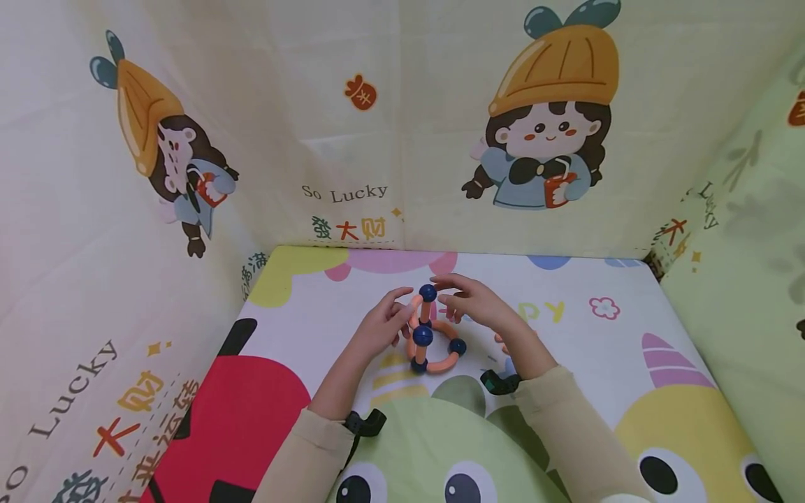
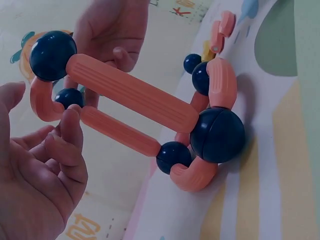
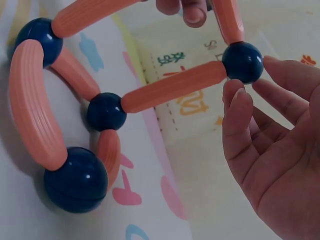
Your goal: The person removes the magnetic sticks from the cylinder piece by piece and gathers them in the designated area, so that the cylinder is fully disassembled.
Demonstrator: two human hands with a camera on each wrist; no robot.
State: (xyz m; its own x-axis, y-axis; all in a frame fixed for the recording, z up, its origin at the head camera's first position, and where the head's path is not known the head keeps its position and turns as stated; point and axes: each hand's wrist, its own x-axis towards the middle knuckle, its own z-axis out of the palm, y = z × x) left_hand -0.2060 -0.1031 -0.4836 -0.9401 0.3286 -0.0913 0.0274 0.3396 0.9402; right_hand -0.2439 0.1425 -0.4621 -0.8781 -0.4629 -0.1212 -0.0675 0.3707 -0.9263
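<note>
A frame of orange magnetic building sticks and dark blue balls stands on the printed mat. Its base is a ring of curved sticks (image 1: 445, 365), with two straight sticks (image 2: 132, 92) rising to upper balls. A curved stick (image 2: 44, 101) links those two balls. My left hand (image 1: 380, 325) is at this upper curved stick, the thumb against its end and other fingers bent beside it. My right hand (image 1: 474, 300) pinches the far upper ball (image 3: 243, 62) between thumb and index finger. Some left fingertips are hidden behind the sticks.
Beyond the frame, several loose orange pieces (image 2: 222, 30) lie on the mat, with a yellow piece (image 2: 206, 50) and a blue ball (image 2: 192, 63); my right forearm partly covers them in the head view. Printed cloth walls (image 1: 434, 161) enclose the mat's back and sides.
</note>
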